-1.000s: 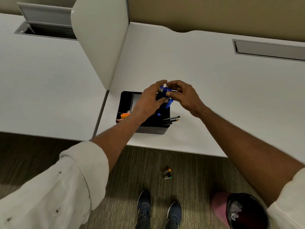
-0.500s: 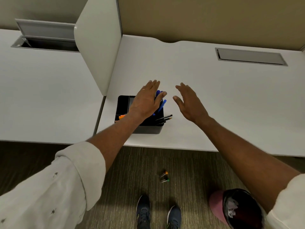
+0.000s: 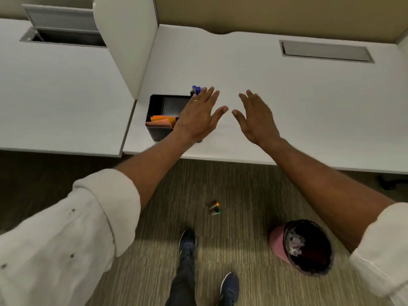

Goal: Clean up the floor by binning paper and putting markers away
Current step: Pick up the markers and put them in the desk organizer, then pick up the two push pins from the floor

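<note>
The black box (image 3: 157, 134) is set near the front edge of the table (image 3: 287, 96), with wide white top to its right. Two markers (image 3: 214, 209) are seen on the floor (image 3: 247, 195), near the bin (image 3: 277, 241). The left grip (image 3: 198, 120) and right grip (image 3: 257, 120) are held open and flat above the table.

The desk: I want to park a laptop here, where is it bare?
Bare desk runs from the right hand out to the right, in front of the closed cable cover. Crowded: the corner by the divider, where the black organizer sits, partly hidden by the left hand.
</note>
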